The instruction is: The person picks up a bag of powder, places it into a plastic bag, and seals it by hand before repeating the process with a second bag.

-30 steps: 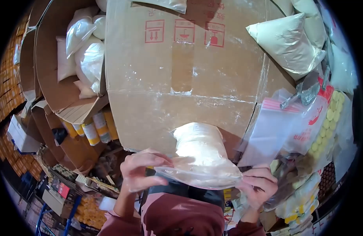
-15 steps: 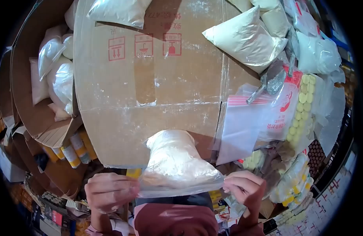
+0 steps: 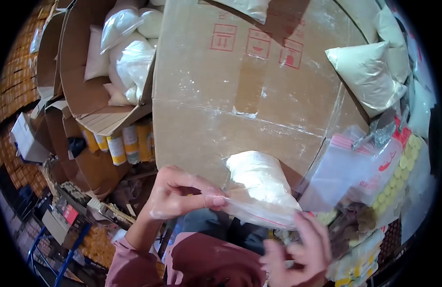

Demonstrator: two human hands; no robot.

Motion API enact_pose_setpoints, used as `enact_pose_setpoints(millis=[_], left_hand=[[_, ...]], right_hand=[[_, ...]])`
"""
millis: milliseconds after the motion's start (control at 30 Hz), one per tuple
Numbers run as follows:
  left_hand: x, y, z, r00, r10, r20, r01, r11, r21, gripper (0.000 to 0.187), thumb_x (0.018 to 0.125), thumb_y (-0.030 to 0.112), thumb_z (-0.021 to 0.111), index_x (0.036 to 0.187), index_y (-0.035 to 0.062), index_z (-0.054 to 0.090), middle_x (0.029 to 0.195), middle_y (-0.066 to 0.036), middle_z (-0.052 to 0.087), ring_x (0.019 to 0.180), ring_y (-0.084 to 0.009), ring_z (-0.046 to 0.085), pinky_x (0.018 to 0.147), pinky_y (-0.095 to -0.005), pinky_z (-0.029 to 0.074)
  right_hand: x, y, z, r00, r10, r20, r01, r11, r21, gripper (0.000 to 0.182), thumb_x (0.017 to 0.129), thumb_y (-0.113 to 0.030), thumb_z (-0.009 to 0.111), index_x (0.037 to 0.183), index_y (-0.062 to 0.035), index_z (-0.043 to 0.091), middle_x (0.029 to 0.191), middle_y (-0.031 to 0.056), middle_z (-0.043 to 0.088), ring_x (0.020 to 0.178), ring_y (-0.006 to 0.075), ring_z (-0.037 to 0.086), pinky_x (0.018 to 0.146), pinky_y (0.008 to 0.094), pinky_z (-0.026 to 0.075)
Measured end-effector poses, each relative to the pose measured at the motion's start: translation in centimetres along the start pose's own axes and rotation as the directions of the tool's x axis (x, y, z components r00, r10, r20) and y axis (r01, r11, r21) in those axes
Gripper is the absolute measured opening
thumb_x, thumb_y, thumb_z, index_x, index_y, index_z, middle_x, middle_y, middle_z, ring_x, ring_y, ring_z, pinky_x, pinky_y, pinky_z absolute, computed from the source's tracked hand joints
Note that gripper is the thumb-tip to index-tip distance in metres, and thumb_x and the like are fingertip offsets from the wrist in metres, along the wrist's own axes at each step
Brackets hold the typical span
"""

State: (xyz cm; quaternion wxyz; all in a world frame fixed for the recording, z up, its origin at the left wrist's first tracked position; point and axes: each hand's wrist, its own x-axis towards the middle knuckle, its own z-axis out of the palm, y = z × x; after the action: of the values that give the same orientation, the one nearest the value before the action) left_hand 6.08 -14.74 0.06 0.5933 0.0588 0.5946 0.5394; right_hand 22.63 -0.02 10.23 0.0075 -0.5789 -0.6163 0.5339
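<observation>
A clear zip bag of white powder [image 3: 259, 177] lies on the cardboard near its front edge, its flat mouth hanging toward me with a thin red line along it. My left hand [image 3: 185, 193] is closed, thumb and fingers pinching the left corner of that mouth. By the right corner is my right hand [image 3: 300, 251], slightly blurred, with thumb and fingers apart. Its fingertips are at the bag's edge; whether they touch is hard to tell. A stack of flat zip bags [image 3: 326, 167] with red stripes lies to the right.
A large cardboard box [image 3: 192, 112] forms the work surface, dusted with powder. Another filled bag [image 3: 369, 71] lies at the right, near a metal scoop [image 3: 364, 140]. An open carton [image 3: 77, 91] at left holds several filled bags. Yellow-labelled cylinders [image 3: 116, 150] stand below it.
The view has turned, so the scene sits further right. My right hand has loosened from the bag's right corner and spread its fingers; my left hand still pinches the left corner.
</observation>
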Motion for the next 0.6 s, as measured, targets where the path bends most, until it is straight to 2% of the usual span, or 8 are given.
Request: enact_pose_setpoints(millis=[67,133,200,233,267,400,500,600], left_hand=[[0.0,-0.4,-0.3,0.999,0.036,0.032,-0.034,0.998,-0.058,0.007,0.081,-0.008,0.076,0.087,-0.0061,0.076,0.084,-0.016,0.075,0.078,-0.0199,0.073,0.073,-0.0287,0.059],[0.2,-0.7,-0.6,0.995,0.07,0.066,-0.065,0.994,-0.084,0.008,0.081,-0.008,0.076,0.089,-0.0058,0.076,0.085,-0.016,0.075,0.08,-0.0199,0.074,0.074,-0.0289,0.059],[0.3,-1.2,-0.8,0.991,0.091,0.094,-0.084,0.993,-0.079,0.009,0.081,-0.006,0.076,0.091,-0.0054,0.076,0.087,-0.015,0.075,0.081,-0.0194,0.074,0.075,-0.0287,0.059],[0.3,-1.2,-0.8,0.995,0.07,0.071,-0.066,0.996,-0.056,0.011,0.081,-0.005,0.077,0.092,-0.005,0.075,0.088,-0.015,0.076,0.081,-0.0189,0.074,0.074,-0.0284,0.059],[0.2,-0.8,-0.6,0.998,0.047,0.049,-0.046,0.998,-0.035,0.013,0.081,-0.005,0.077,0.094,-0.0046,0.075,0.089,-0.014,0.076,0.082,-0.0183,0.074,0.074,-0.0281,0.06],[0.3,-0.8,-0.7,0.998,0.068,0.015,-0.069,0.995,0.076,0.02,0.08,-0.001,0.079,0.099,-0.0018,0.074,0.092,-0.011,0.076,0.082,-0.0162,0.074,0.071,-0.0268,0.06],[0.4,-1.1,-0.9,0.995,0.095,0.015,-0.096,0.989,0.112,0.017,0.081,0.002,0.079,0.098,0.0019,0.075,0.091,-0.009,0.076,0.081,-0.0148,0.074,0.069,-0.0256,0.059],[0.4,-1.0,-0.8,0.988,0.151,0.031,-0.153,0.982,0.11,0.015,0.081,0.001,0.079,0.096,0.0017,0.076,0.09,-0.009,0.076,0.081,-0.0171,0.075,0.07,-0.0263,0.059]], right_hand=[[1.2,0.2,2.7,0.92,-0.382,0.09,0.392,0.907,-0.156,0.037,0.079,-0.003,0.081,0.115,0.0007,0.069,0.11,0.0147,0.068,0.078,0.016,0.068,0.061,0.0263,0.054],[1.7,0.6,4.4,0.921,-0.359,0.151,0.382,0.908,-0.173,0.032,0.081,-0.005,0.079,0.111,-0.0009,0.07,0.107,0.0127,0.069,0.078,0.0236,0.068,0.062,0.0285,0.054],[3.1,2.0,5.1,0.877,-0.437,0.2,0.471,0.865,-0.173,0.028,0.082,-0.006,0.079,0.108,-0.0009,0.07,0.103,0.0122,0.069,0.076,0.0242,0.067,0.067,0.0309,0.054],[3.2,1.1,5.0,0.935,-0.271,0.23,0.301,0.947,-0.108,0.023,0.084,-0.004,0.075,0.106,-0.0006,0.069,0.1,0.0138,0.069,0.08,0.0237,0.066,0.073,0.0316,0.053],[4.0,1.6,5.1,0.894,-0.35,0.281,0.404,0.9,-0.165,0.024,0.078,0.008,0.074,0.101,0.0037,0.068,0.097,0.0098,0.069,0.064,0.0145,0.067,0.051,0.0237,0.05],[4.3,1.4,4.4,0.969,-0.042,0.245,0.052,0.998,-0.034,0.019,0.081,0.007,0.072,0.1,0.0044,0.069,0.083,0.0095,0.07,0.06,0.0089,0.066,0.052,0.0218,0.049],[6.1,0.8,2.1,0.901,-0.017,0.434,0.088,0.986,-0.144,0.016,0.083,0.006,0.07,0.099,0.0027,0.071,0.065,0.0063,0.068,0.05,0.0077,0.061,0.047,0.0196,0.042],[7.3,-0.2,1.7,0.835,0.012,0.551,0.114,0.974,-0.195,0.016,0.083,0.006,0.071,0.098,0.0026,0.072,0.068,0.0082,0.069,0.049,0.0079,0.06,0.046,0.0201,0.041]])
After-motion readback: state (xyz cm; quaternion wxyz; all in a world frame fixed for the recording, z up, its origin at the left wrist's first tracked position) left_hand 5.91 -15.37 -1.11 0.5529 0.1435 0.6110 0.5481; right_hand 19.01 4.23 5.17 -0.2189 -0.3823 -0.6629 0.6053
